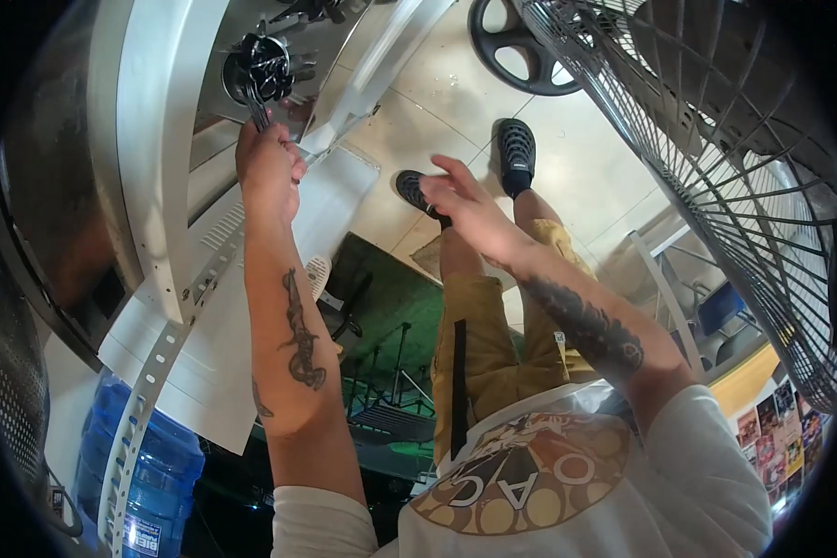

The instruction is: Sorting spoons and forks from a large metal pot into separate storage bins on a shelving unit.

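My left hand (270,164) reaches up at the upper left, closed around slim metal handles, which look like cutlery. Their far ends lie at a round metal container (234,78) packed with shiny utensils (270,66); whether they are inside it or at its rim is unclear. The container stands on a reflective metal surface (213,104), where more dark, shiny items show near the top edge. My right hand (469,209) hangs over the floor in front of my legs, with its fingers apart and nothing in it.
White perforated metal uprights (146,376) and a white panel (202,376) stand at left, beside a large blue water bottle (139,460). A big wire cage (697,188), like a fan's, fills the right. A black spoked wheel-shaped base (485,35) rests on the tiled floor (425,118).
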Available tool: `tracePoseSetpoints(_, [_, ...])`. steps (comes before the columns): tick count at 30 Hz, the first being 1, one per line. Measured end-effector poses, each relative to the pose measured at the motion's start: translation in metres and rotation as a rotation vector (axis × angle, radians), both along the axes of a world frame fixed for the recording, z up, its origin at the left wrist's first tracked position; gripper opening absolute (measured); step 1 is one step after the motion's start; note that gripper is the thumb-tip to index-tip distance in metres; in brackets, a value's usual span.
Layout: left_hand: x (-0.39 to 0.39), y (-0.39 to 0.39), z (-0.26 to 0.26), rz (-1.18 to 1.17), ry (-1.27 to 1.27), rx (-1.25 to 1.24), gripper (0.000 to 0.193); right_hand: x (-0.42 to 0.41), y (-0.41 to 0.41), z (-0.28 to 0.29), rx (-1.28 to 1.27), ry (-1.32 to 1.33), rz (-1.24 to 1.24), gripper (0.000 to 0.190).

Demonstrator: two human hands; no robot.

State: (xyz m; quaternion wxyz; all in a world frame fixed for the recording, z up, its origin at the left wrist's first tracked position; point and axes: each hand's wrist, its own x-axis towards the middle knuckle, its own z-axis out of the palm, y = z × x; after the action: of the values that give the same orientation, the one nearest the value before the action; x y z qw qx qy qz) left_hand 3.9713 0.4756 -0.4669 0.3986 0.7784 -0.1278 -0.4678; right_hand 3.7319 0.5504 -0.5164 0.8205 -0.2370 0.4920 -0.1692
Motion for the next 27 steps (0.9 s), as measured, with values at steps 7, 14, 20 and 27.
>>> tracePoseSetpoints(7, [-0.034, 0.019, 0.002, 0.127, 0.081, -0.013, 0.030, -0.047, 0.027, -0.015, 0.098, 0.025, -0.040, 0.050])
tracePoseSetpoints(14, [0.004, 0.003, -0.005, 0.160, 0.383, -0.111, 0.015, -0.062, -0.001, -0.004, 0.128, 0.039, -0.079, 0.043])
tracePoseSetpoints(20, [0.065, -0.043, -0.016, 0.290, 0.607, 0.049, 0.004, -0.057, 0.009, -0.003, 0.071, 0.036, 0.000, 0.042])
tracePoseSetpoints(27, [0.021, -0.021, 0.006, 0.174, 0.156, 0.040, 0.004, -0.057, 0.025, -0.008, 0.125, -0.025, -0.067, 0.040])
